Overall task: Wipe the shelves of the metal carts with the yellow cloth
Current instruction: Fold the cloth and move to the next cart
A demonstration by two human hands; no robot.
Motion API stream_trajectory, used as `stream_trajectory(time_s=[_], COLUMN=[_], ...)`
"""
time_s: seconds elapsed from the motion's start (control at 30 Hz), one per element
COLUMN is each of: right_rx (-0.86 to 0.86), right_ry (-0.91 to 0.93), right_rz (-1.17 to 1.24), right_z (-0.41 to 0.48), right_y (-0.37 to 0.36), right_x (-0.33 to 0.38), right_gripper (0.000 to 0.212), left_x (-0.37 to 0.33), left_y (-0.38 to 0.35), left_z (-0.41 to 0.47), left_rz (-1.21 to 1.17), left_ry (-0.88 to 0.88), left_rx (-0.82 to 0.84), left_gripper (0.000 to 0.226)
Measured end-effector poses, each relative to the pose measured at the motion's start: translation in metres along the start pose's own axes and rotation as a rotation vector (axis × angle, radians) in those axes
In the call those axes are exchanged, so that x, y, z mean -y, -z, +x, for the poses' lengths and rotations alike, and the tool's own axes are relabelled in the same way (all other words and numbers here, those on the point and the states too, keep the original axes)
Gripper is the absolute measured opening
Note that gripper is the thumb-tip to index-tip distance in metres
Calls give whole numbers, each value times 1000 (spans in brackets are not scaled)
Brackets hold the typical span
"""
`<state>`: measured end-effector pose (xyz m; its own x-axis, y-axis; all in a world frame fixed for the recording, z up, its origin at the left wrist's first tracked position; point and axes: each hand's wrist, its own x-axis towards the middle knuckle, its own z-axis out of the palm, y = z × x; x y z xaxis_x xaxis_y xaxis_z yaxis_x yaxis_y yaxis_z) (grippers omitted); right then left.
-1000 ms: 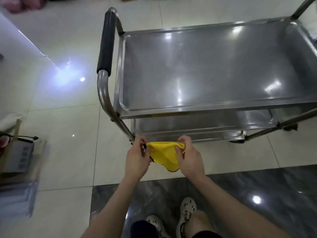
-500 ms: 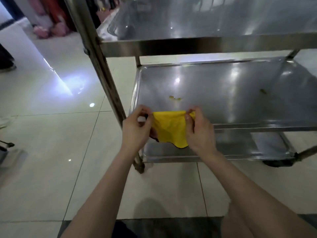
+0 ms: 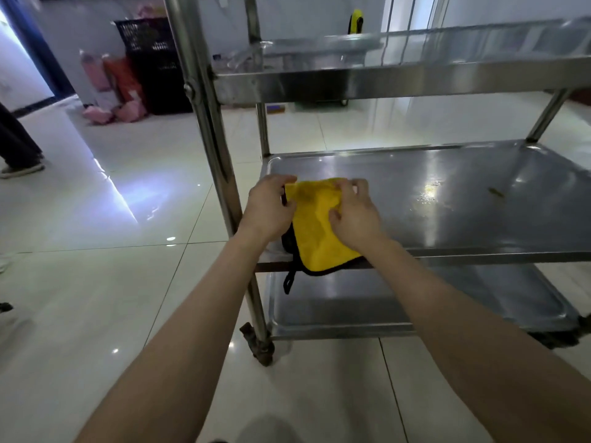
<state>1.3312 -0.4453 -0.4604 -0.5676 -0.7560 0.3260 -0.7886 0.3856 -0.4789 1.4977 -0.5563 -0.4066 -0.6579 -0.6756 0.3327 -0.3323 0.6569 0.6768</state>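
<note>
Yellow cloth [image 3: 315, 231] now on shelf [image 3: 463, 219], left hand [image 3: 267, 209] and right hand [image 3: 355, 215] fingers [image 3: 348, 187] pinching it.

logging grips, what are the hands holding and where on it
Both hold the yellow cloth: the left hand pinches its far left corner, the right hand its far right edge, on the middle shelf.

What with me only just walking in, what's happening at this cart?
A person holds the yellow cloth with both hands at the near left corner of the middle shelf of the metal cart. The left hand grips its left edge; the right hand pinches its top. Its near edge hangs over the shelf's front rim. A smear and a dark speck further right are not yet wiped.
</note>
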Motion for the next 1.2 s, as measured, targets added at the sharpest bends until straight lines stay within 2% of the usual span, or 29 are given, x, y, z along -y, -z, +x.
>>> stream_trajectory(time_s=[0.07, 0.1, 0.17, 0.23, 0.3, 0.37, 0.43, 0.5, 0.6, 0.8, 1.03, 1.2], right_rx=[262, 280, 204, 158, 148, 124, 156, 291, 423, 424, 430, 450], right_ry=[-31, -14, 21, 41, 77, 105, 69, 16, -18, 76, -16, 42], right_rz=[-171, -222, -265, -251, -209, -181, -181, -277, -364, -385, -414, -360], right_z=[-10, -20, -34, -34, -25, -15, -8, -3, 2, 38, 151, 132], right_y=[-20, -29, -40, -40, -37, -37, -43, -55, -74, -85, -139, -149], right_x=[-12, -17, -22, -20, -14, -3, 7, 14, 19, -4, 18, 50], right_gripper=[59, 56, 51, 53, 55, 58, 68, 79, 86, 94, 89, 80], left_x=[9, 16, 26, 28, 28, 24, 16, 14, 16, 37, 37, 40], left_y=[-3, -3, 0, 10, 24, 42, 54, 50, 42, 32, 29, 29], left_z=[-29, -51, -91, -108, -93, -63, -33, -15, -9, -24, -26, -22], left_rz=[-2, -33, -86, -130, -249, -387, -504, -596, -637, -642, -640, -608], left_ry=[-60, -94, -138, -115, -11, 110, 174, 185, 204, 183, 159, 173], left_rx=[-56, -166, -437, -653, -730, -656, -467, -356, -397, -447, -499, -543], left_gripper=[33, 24, 7, 14, 35, 51, 47, 45, 70, 54, 52, 51])
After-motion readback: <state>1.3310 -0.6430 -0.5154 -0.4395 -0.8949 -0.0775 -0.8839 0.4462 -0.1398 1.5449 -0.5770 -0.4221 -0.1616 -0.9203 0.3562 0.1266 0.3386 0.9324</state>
